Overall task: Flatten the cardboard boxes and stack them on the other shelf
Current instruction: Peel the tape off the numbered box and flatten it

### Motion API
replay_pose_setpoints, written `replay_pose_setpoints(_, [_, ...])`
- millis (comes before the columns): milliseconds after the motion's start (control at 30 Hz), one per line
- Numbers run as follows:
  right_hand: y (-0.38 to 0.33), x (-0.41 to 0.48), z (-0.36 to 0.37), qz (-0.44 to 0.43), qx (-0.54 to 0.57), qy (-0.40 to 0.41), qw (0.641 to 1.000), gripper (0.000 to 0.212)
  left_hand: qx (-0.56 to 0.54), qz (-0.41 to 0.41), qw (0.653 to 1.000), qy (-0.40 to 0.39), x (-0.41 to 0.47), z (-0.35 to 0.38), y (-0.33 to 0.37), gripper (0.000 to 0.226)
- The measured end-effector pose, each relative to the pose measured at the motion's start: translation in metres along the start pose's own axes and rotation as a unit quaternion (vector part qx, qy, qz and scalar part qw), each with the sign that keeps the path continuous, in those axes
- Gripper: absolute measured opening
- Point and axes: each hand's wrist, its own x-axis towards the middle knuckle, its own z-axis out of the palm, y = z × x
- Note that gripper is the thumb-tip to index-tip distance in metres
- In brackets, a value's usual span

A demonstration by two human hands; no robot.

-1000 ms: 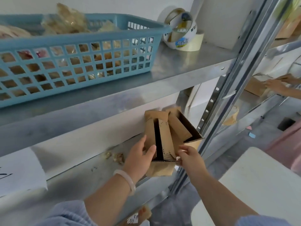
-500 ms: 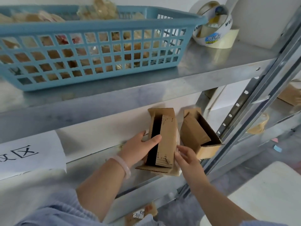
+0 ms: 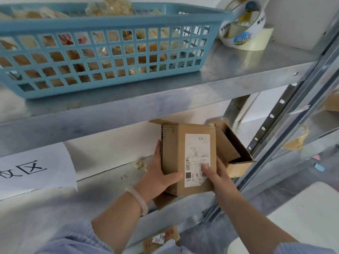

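I hold a small brown cardboard box (image 3: pixel 174 154) with a white shipping label facing me, just above the front of the lower metal shelf (image 3: pixel 113 180). My left hand (image 3: pixel 159 175) grips its left side and bottom corner, thumb on the front. My right hand (image 3: pixel 214 173) holds its right edge, thumb pressed on the label. The box's end flaps hang open at top and bottom. A second open cardboard box (image 3: pixel 233 149) lies tipped on the shelf just to the right, touching the held one.
A blue plastic basket (image 3: pixel 110 52) of packets and tape rolls (image 3: pixel 244 28) sit on the upper shelf. A paper sign (image 3: pixel 34 169) hangs at left. A metal upright (image 3: pixel 286 114) stands right, with more cardboard on the neighbouring shelves. A white surface (image 3: pixel 293 217) lies below right.
I have turned the held box so its labelled face now points at me instead of its open slit. Both hands shifted their grip and the view moved closer.
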Motion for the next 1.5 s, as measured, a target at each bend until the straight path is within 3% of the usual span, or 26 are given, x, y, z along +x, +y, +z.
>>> replay_pose_setpoints(67, [-0.005, 0.003, 0.002, 0.014, 0.011, -0.071, 0.997, 0.101, -0.063, -0.007, 0.998, -0.03, -0.006, -0.004, -0.004, 0.105])
replay_pose_setpoints(200, [-0.019, 0.007, 0.003, -0.056, -0.079, -0.084, 0.992, 0.098, -0.086, 0.004, 0.996, -0.029, -0.016, -0.02, -0.007, 0.09])
replay_pose_setpoints(300, [-0.033, 0.009, 0.002, -0.139, -0.239, -0.1, 0.956, 0.094, -0.211, 0.038, 0.972, 0.101, -0.029, -0.036, -0.013, 0.069])
replay_pose_setpoints(400, [-0.047, 0.01, 0.009, -0.208, -0.437, -0.107, 0.869, 0.1, -0.324, 0.006, 0.911, 0.256, -0.047, -0.054, -0.022, 0.041])
replay_pose_setpoints(467, [-0.053, 0.011, 0.019, -0.255, -0.506, -0.125, 0.815, 0.1, -0.267, -0.014, 0.915, 0.301, -0.056, -0.064, -0.025, 0.043])
replay_pose_setpoints(533, [-0.057, 0.013, 0.03, -0.283, -0.535, -0.134, 0.785, 0.1, -0.13, -0.023, 0.925, 0.355, -0.06, -0.073, -0.029, 0.029])
replay_pose_setpoints(600, [-0.057, 0.015, 0.042, -0.299, -0.558, -0.145, 0.76, 0.1, 0.032, -0.044, 0.916, 0.397, -0.063, -0.085, -0.039, 0.043])
replay_pose_setpoints(700, [-0.053, 0.017, 0.06, -0.312, -0.589, -0.167, 0.727, 0.099, 0.238, -0.101, 0.878, 0.403, -0.077, -0.095, -0.053, 0.054])
replay_pose_setpoints(733, [-0.051, 0.018, 0.066, -0.321, -0.595, -0.173, 0.716, 0.099, 0.259, -0.092, 0.883, 0.38, -0.082, -0.097, -0.058, 0.047])
replay_pose_setpoints(833, [-0.044, 0.02, 0.084, -0.321, -0.608, -0.199, 0.699, 0.101, 0.099, -0.038, 0.937, 0.332, -0.096, -0.093, -0.056, 0.022])
replay_pose_setpoints(933, [-0.034, 0.023, 0.099, -0.321, -0.665, -0.212, 0.641, 0.102, 0.01, -0.048, 0.926, 0.374, -0.106, -0.09, -0.055, 0.019])
replay_pose_setpoints(1067, [-0.018, 0.022, 0.11, -0.345, -0.726, -0.216, 0.554, 0.1, -0.048, -0.092, 0.931, 0.349, -0.119, -0.086, -0.055, 0.022])
replay_pose_setpoints(1167, [-0.009, 0.02, 0.113, -0.344, -0.726, -0.228, 0.551, 0.099, -0.062, -0.101, 0.924, 0.364, -0.126, -0.083, -0.056, 0.018])
replay_pose_setpoints(1300, [-0.006, 0.016, 0.127, -0.316, -0.72, -0.218, 0.578, 0.106, -0.062, -0.103, 0.919, 0.375, -0.129, -0.08, -0.055, 0.011])
replay_pose_setpoints(1500, [-0.002, 0.01, 0.132, -0.35, -0.73, -0.213, 0.547, 0.074, 0.043, -0.111, 0.907, 0.404, -0.128, -0.081, -0.057, 0.012])
